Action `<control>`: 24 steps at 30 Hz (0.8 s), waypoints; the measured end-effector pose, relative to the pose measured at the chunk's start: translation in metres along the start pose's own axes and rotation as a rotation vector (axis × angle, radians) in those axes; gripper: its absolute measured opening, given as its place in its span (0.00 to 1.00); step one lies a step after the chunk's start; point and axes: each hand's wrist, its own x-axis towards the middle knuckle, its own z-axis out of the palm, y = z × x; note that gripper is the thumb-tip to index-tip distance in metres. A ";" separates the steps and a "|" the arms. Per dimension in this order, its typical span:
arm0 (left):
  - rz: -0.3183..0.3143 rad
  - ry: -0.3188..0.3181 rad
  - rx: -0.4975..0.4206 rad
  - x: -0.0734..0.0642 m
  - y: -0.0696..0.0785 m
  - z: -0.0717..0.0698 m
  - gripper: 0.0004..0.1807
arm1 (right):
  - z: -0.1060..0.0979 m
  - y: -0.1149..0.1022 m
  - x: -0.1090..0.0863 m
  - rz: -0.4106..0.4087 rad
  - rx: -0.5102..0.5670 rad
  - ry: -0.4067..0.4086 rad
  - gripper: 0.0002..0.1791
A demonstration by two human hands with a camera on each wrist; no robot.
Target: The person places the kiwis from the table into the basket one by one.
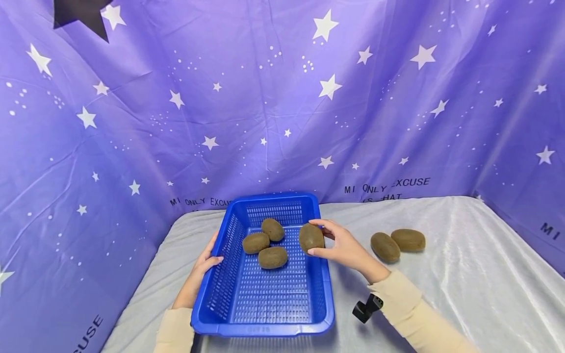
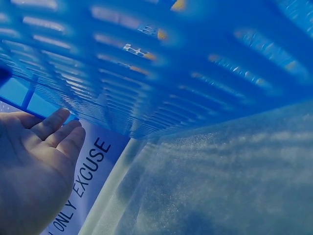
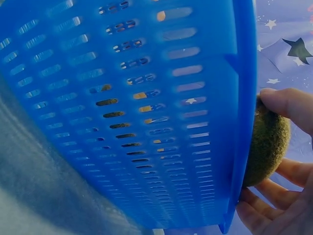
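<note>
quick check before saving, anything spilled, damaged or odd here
Nothing stands out: three kiwis lie in the blue basket, two more rest on the grey cloth, the right hand holds another, and none looks damaged.

A purple curtain is hung across the head view from nine o'clock over twelve to three. It is printed with white stars and pale dots; a larger dark star is shown at ten o'clock. Black lettering is printed at three o'clock and again at eight. Below, between four and eight o'clock, a wrinkled, pale grey cloth is spread.
</note>
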 end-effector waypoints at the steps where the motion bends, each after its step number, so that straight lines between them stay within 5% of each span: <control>1: 0.000 -0.004 -0.003 0.000 0.000 0.000 0.41 | 0.000 0.000 0.000 -0.001 -0.004 -0.003 0.36; 15: 0.031 -0.039 -0.022 0.000 -0.001 -0.003 0.42 | 0.000 0.011 -0.006 -0.021 0.021 0.007 0.33; 24: 0.036 -0.060 -0.050 -0.001 -0.002 -0.003 0.42 | -0.015 0.023 -0.028 -0.012 0.028 0.047 0.29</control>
